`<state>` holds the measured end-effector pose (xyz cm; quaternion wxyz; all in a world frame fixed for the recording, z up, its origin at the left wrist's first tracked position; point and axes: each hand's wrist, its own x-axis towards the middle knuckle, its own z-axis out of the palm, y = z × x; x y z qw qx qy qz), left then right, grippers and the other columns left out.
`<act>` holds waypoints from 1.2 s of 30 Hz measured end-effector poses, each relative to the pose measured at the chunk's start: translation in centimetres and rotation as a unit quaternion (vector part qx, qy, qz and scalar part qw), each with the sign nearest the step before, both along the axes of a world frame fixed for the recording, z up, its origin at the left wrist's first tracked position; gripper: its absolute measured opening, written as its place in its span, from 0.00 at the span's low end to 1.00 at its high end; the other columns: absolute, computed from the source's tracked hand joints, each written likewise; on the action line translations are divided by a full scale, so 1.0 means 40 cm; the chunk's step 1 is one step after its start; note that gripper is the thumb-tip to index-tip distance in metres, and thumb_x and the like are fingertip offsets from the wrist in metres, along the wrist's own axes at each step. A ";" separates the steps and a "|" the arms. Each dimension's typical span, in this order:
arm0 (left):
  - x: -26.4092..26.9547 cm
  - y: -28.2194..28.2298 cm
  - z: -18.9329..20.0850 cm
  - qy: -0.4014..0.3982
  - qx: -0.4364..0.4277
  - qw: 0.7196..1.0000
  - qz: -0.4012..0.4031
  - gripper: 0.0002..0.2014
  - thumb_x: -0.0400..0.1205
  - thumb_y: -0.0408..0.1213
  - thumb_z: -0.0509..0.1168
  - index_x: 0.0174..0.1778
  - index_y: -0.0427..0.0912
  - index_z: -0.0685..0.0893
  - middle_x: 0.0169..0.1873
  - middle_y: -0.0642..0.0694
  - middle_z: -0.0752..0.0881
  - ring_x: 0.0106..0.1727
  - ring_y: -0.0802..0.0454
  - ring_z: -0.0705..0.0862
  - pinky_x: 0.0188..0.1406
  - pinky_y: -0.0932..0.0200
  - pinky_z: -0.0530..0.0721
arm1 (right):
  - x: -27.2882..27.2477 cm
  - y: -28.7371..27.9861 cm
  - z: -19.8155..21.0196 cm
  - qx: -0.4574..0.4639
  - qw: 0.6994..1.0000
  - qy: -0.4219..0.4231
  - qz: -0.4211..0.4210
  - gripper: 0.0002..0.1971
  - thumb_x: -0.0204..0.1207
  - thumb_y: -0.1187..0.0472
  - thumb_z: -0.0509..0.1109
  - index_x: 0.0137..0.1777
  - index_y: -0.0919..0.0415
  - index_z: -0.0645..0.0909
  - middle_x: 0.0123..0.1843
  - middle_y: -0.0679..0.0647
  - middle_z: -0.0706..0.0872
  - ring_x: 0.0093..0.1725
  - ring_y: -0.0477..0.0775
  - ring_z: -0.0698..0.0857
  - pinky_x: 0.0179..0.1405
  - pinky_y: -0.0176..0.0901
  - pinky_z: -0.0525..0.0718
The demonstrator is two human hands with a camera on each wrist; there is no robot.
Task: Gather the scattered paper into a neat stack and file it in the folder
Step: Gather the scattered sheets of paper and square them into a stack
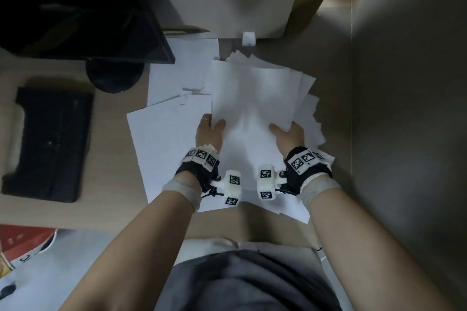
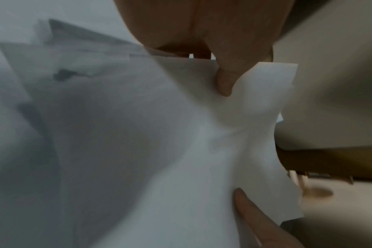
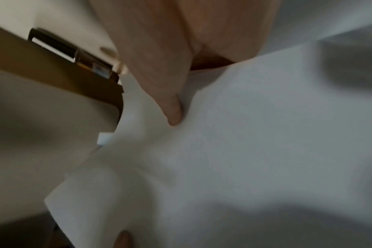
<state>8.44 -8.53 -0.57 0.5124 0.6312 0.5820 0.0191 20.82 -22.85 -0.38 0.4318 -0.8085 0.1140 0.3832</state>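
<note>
**Loose sheets, held at both lower edges**

The left hand (image 1: pixel 211 131) and the right hand (image 1: pixel 288 134) each pinched a bundle of paper (image 1: pixel 252 98) at its near edge, thumbs on top and fingers hidden beneath, the bundle raised above the worktop (image 1: pixel 50 212). In the left wrist view the thumb (image 2: pixel 224 80) dented the top sheet, and the sheet buckled between the two grips; the right wrist view showed the same dimple under the other thumb (image 3: pixel 173 109). More loose sheets (image 1: pixel 166 139) lay spread flat on the worktop below and to the left, overlapping at odd angles. No folder could be picked out with certainty; the dark flat object (image 1: pixel 50 144) at the left might have been one.

The paper looked light, thin and floppy, so it would sag wherever unsupported and crease under a hard pinch. The sheets would likely slide against each other, and their far corners already fanned out. A hold at the two side edges, with the bundle stood on its lower edge and tapped square, seemed the sounder way to even it up.
</note>
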 end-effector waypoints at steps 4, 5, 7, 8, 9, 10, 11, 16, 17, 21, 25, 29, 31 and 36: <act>-0.113 0.016 0.004 0.001 0.016 0.998 0.066 0.13 0.81 0.40 0.66 0.58 0.36 0.81 0.50 0.42 0.87 0.52 0.41 0.85 0.55 0.50 0.83 | -0.089 0.047 -0.011 -0.063 0.996 0.024 0.062 0.33 0.74 0.57 0.77 0.76 0.62 0.67 0.71 0.60 0.78 0.66 0.65 0.82 0.60 0.48 0.79; -0.135 0.018 0.004 0.002 0.015 0.997 0.073 0.14 0.81 0.40 0.67 0.57 0.35 0.80 0.49 0.41 0.87 0.51 0.41 0.85 0.54 0.51 0.82 | -0.108 0.057 -0.011 -0.084 0.994 0.030 0.067 0.38 0.73 0.58 0.78 0.78 0.61 0.62 0.74 0.62 0.72 0.67 0.67 0.79 0.60 0.51 0.79; -0.170 0.024 0.010 -0.007 0.015 0.996 0.084 0.13 0.80 0.39 0.68 0.56 0.36 0.79 0.47 0.42 0.86 0.47 0.43 0.83 0.51 0.53 0.80 | -0.140 0.072 -0.007 -0.117 0.991 0.038 0.050 0.42 0.71 0.63 0.79 0.80 0.58 0.58 0.76 0.63 0.65 0.67 0.70 0.78 0.61 0.55 0.82; -0.183 0.028 0.012 -0.019 0.016 0.996 0.088 0.12 0.80 0.39 0.68 0.55 0.36 0.79 0.45 0.42 0.85 0.45 0.44 0.83 0.49 0.53 0.80 | -0.152 0.075 -0.007 -0.125 0.991 0.035 0.040 0.42 0.69 0.64 0.79 0.79 0.58 0.58 0.75 0.62 0.64 0.66 0.71 0.78 0.60 0.58 0.84; -0.193 0.032 0.019 -0.037 0.017 0.995 0.087 0.11 0.80 0.38 0.69 0.53 0.37 0.79 0.44 0.42 0.85 0.43 0.45 0.82 0.47 0.54 0.79 | -0.161 0.079 -0.006 -0.131 0.990 0.027 0.036 0.41 0.69 0.65 0.78 0.78 0.57 0.60 0.75 0.62 0.63 0.65 0.70 0.79 0.60 0.60 0.85; -0.201 0.035 0.027 -0.056 0.016 0.995 0.082 0.09 0.80 0.37 0.69 0.50 0.37 0.78 0.41 0.42 0.84 0.40 0.46 0.81 0.44 0.55 0.79 | -0.169 0.082 -0.007 -0.136 0.990 0.025 0.039 0.40 0.68 0.65 0.78 0.77 0.56 0.61 0.75 0.61 0.64 0.64 0.70 0.79 0.60 0.61 0.85; -0.206 0.039 0.037 -0.072 0.014 0.995 0.072 0.07 0.80 0.36 0.69 0.48 0.38 0.78 0.39 0.44 0.84 0.38 0.47 0.80 0.41 0.56 0.78 | -0.175 0.085 -0.010 -0.136 0.989 0.027 0.046 0.39 0.68 0.62 0.78 0.76 0.55 0.62 0.75 0.60 0.64 0.64 0.70 0.79 0.60 0.62 0.84; -0.206 0.062 0.081 -0.142 -0.016 0.990 0.017 0.05 0.81 0.32 0.68 0.51 0.40 0.79 0.39 0.48 0.86 0.36 0.57 0.85 0.37 0.61 0.81 | -0.180 0.112 -0.007 -0.121 0.991 0.045 0.030 0.45 0.64 0.50 0.76 0.80 0.58 0.60 0.76 0.59 0.70 0.70 0.66 0.75 0.69 0.63 0.76; -0.204 0.064 0.088 -0.157 -0.024 0.987 0.009 0.06 0.81 0.32 0.68 0.52 0.41 0.79 0.38 0.49 0.87 0.33 0.61 0.85 0.36 0.63 0.82 | -0.175 0.110 -0.007 -0.103 0.994 0.045 0.015 0.45 0.65 0.51 0.75 0.81 0.59 0.59 0.75 0.58 0.72 0.69 0.64 0.75 0.70 0.61 0.75; -0.201 0.085 0.092 -0.181 -0.058 0.982 -0.006 0.25 0.80 0.33 0.71 0.72 0.47 0.72 0.41 0.48 0.89 0.39 0.58 0.89 0.40 0.55 0.87 | -0.170 0.085 -0.001 -0.041 0.994 0.098 -0.024 0.41 0.65 0.56 0.71 0.80 0.60 0.62 0.53 0.54 0.74 0.50 0.57 0.75 0.47 0.48 0.75; -0.189 0.116 0.046 -0.105 -0.143 0.983 0.047 0.37 0.78 0.36 0.73 0.81 0.45 0.63 0.63 0.38 0.84 0.61 0.43 0.85 0.65 0.47 0.82 | -0.183 0.066 -0.015 -0.063 0.994 0.090 -0.006 0.27 0.65 0.51 0.73 0.62 0.62 0.75 0.47 0.55 0.76 0.35 0.52 0.73 0.30 0.42 0.68; -0.192 0.123 -0.004 0.040 -0.131 0.989 -0.059 0.29 0.78 0.39 0.74 0.74 0.36 0.74 0.65 0.41 0.82 0.65 0.42 0.82 0.61 0.55 0.78 | -0.209 0.057 -0.021 -0.065 0.996 0.068 -0.003 0.34 0.61 0.46 0.75 0.66 0.63 0.79 0.56 0.55 0.85 0.55 0.60 0.84 0.54 0.49 0.83; -0.200 0.123 -0.020 0.042 -0.133 0.987 -0.078 0.26 0.79 0.39 0.72 0.72 0.38 0.76 0.64 0.41 0.83 0.63 0.42 0.82 0.56 0.58 0.75 | -0.220 0.049 -0.027 -0.068 0.996 0.062 -0.008 0.39 0.61 0.47 0.76 0.73 0.62 0.75 0.64 0.52 0.82 0.62 0.58 0.82 0.63 0.51 0.80; -0.193 0.121 -0.025 -0.034 -0.130 0.985 -0.106 0.20 0.79 0.30 0.71 0.67 0.39 0.80 0.59 0.41 0.87 0.59 0.43 0.85 0.60 0.54 0.80 | -0.232 0.032 -0.027 -0.072 0.996 0.045 -0.026 0.32 0.65 0.43 0.74 0.68 0.58 0.79 0.61 0.49 0.81 0.59 0.55 0.80 0.66 0.51 0.77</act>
